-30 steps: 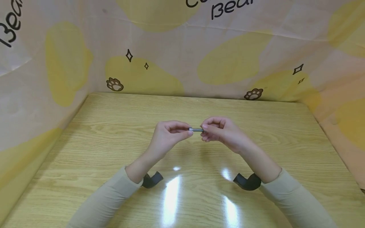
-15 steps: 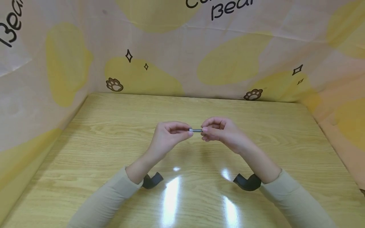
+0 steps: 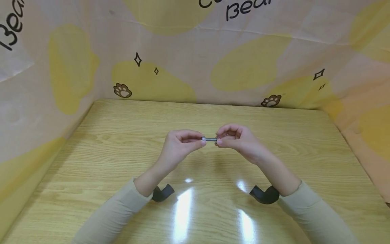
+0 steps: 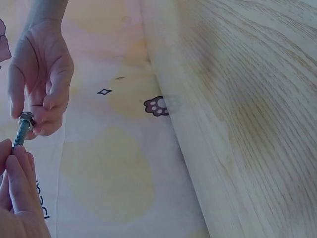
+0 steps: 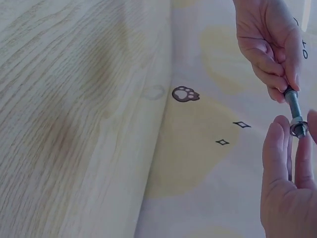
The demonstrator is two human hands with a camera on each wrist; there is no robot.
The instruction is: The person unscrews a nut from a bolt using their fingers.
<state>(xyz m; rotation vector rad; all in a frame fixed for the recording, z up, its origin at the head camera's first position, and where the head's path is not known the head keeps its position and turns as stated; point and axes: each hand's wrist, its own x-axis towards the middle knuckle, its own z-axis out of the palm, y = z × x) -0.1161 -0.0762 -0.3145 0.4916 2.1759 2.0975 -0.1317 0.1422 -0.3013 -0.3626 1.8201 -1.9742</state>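
Note:
A silvery bolt (image 3: 210, 139) is held level above the table, between the two hands. My left hand (image 3: 178, 147) pinches its head end between thumb and fingers. Near the other end of the thread sits a metal nut (image 5: 298, 129), with a short bit of bolt showing past it in the right wrist view. The fingers and thumb of my right hand (image 3: 242, 144) are curled round the nut. From the left wrist view, the right thumb lies close against the nut (image 4: 26, 119); fingers partly hide it in the head view.
The wood-grain table (image 3: 122, 122) lies below the hands, with bright light reflections near its front. A printed cloth (image 3: 189, 64) with yellow patches and paw prints stands behind and at both sides. Dark curved pieces (image 3: 264, 195) stick out at both wrists.
The right hand's fingers and thumb have shifted slightly around the bolt's end. The left hand and the bolt have stayed nearly in place.

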